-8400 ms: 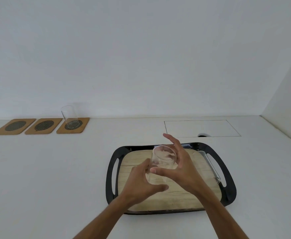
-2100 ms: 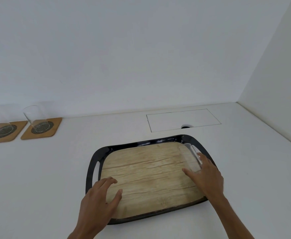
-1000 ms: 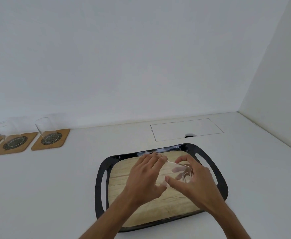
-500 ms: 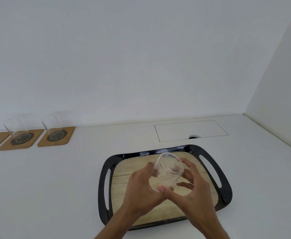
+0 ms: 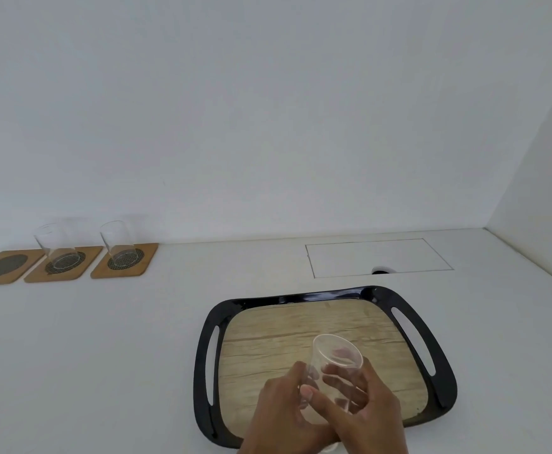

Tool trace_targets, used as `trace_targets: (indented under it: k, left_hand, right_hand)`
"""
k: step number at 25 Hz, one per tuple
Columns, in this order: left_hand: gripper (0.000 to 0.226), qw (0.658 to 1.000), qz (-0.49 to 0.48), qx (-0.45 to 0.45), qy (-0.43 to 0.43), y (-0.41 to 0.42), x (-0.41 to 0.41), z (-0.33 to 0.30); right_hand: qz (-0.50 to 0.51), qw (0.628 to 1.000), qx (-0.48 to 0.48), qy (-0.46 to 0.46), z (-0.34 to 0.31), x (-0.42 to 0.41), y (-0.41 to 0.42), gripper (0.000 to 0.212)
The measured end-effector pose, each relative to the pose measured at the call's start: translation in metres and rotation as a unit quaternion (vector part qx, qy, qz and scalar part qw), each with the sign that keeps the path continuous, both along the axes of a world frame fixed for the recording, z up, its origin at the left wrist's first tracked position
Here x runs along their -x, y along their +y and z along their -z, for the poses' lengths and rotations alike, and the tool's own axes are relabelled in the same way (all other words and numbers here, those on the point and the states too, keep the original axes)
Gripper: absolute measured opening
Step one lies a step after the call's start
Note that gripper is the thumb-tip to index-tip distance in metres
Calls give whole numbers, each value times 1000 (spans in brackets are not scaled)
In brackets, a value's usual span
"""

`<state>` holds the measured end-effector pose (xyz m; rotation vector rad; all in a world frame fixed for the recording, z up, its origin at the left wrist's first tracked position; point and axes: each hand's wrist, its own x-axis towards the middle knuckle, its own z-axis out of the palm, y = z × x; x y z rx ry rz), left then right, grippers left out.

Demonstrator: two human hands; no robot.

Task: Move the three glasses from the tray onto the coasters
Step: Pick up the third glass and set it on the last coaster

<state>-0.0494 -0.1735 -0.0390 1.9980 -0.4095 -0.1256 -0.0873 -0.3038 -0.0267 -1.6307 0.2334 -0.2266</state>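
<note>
I hold a clear glass [image 5: 335, 362] upright over the front of the black tray [image 5: 428, 329] with its wood-grain floor. My left hand [image 5: 281, 411] wraps it from the left and my right hand [image 5: 366, 411] from the right, both gripping its lower half. At the far left three wooden coasters stand in a row. The right coaster [image 5: 143, 260] carries a glass [image 5: 117, 240], the middle coaster [image 5: 86, 265] carries another glass [image 5: 55, 245], and the left coaster [image 5: 3, 267] is bare.
A white counter [image 5: 104, 355] runs to a white back wall and a side wall on the right. A rectangular outline with a small dark hole [image 5: 379, 271] lies in the counter behind the tray.
Both hands lifted the glass from the tray's right side, turned it upright and drew it towards me. Earlier, the second glass was set on the middle coaster.
</note>
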Motion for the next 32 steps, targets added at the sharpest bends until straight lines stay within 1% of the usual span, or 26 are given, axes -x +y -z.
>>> trace_targets:
  k: [3,8,10,14,18,21,27,30,32]
  left_hand:
    - [47,998,29,31,48,2,5,9]
    - [57,994,37,62,79,-1,14,8]
    - [58,995,26,70,71,-2,18,2]
    - [53,995,-20,92,32,3,22,-7]
    - [46,993,-50,101,16,23,19,-14]
    - [45,992,-58,111,5,47,14,-18]
    - [51,994,-25,102,25,137,-5,-27]
    - [55,995,-4,99,29,195,-18,-27]
    - [60,994,-6,103,35,238,-27,-29]
  right_hand:
    - [-2,1000,-14,2,4,5,-6,98]
    - [18,998,-54,2,5,9,-16,102]
    - [16,998,-58,1,3,7,-17,105]
    - [-4,997,-78,-1,-3,2,-7,109]
    - [-39,997,-62,7,-10,-2,17,104]
    - [-73,996,-49,15,-15,-7,42,101]
    - [-51,998,26,6,-23,-24,127,92]
    - [-49,998,35,8,-26,-37,178,100]
    - [-50,997,49,13,-29,-46,217,99]
